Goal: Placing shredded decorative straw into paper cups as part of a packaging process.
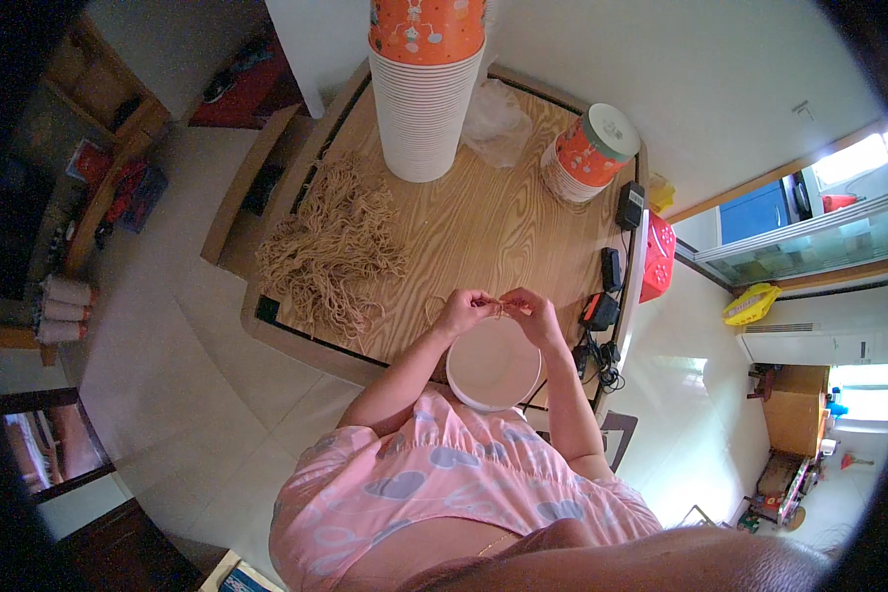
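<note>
A white paper bucket point(493, 367) stands close against my body at the table's front edge, its open mouth facing up. Above its far rim my left hand point(466, 312) and my right hand point(533, 316) meet, fingertips pinched together. Between them runs a short piece of tan cord point(500, 308); whether it passes through the bucket's wall is too small to see. A loose heap of tan cords point(331, 247) spreads over the left of the table, beyond my left hand. One cord loop point(434, 308) lies just left of that hand.
On the wood-patterned table point(474, 232) rise a tall stack of white buckets point(419, 118) with an orange top and a shorter orange stack point(587, 153). A clear plastic bag point(498, 123) lies between them. Black adapters point(629, 205) and cables line the right edge, near a red plastic item point(658, 257).
</note>
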Motion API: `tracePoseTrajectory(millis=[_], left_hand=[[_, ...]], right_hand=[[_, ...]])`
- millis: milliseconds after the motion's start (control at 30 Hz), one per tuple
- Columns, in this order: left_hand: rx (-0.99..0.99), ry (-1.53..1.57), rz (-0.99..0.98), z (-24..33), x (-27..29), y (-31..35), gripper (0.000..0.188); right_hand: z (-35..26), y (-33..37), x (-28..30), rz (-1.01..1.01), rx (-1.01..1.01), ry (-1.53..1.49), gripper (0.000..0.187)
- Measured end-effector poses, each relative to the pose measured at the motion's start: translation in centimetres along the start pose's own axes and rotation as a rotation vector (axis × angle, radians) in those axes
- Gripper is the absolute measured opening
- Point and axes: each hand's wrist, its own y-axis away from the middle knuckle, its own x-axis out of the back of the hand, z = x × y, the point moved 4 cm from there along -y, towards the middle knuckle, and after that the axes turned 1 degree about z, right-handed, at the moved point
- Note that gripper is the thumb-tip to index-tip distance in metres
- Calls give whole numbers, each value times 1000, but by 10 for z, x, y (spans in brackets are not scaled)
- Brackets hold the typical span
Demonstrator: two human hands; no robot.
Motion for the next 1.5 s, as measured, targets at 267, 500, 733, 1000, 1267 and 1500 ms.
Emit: tracePoseTrajectory(millis=[267, 500, 733, 1000, 1267, 1500], left_hand=[[32, -65, -12, -7, 2, -2, 12], [20, -79, 45, -3, 2, -1, 16], [118, 27, -26, 3, 2, 4, 14], [96, -27, -8, 2, 2, 3, 14], [79, -7, -9, 5, 1, 3, 15], [98, -2, -20, 12, -1, 4, 14]], right_hand=[[-3, -1, 1, 3, 41, 61, 12], [3, 1, 1, 15, -17, 35, 11], [-7, 1, 3, 7, 73, 20, 13], [-11, 1, 3, 13, 91, 150, 8], [-13, 0, 1, -4, 83, 240, 17], [-15, 0, -1, 7, 101, 283, 18]])
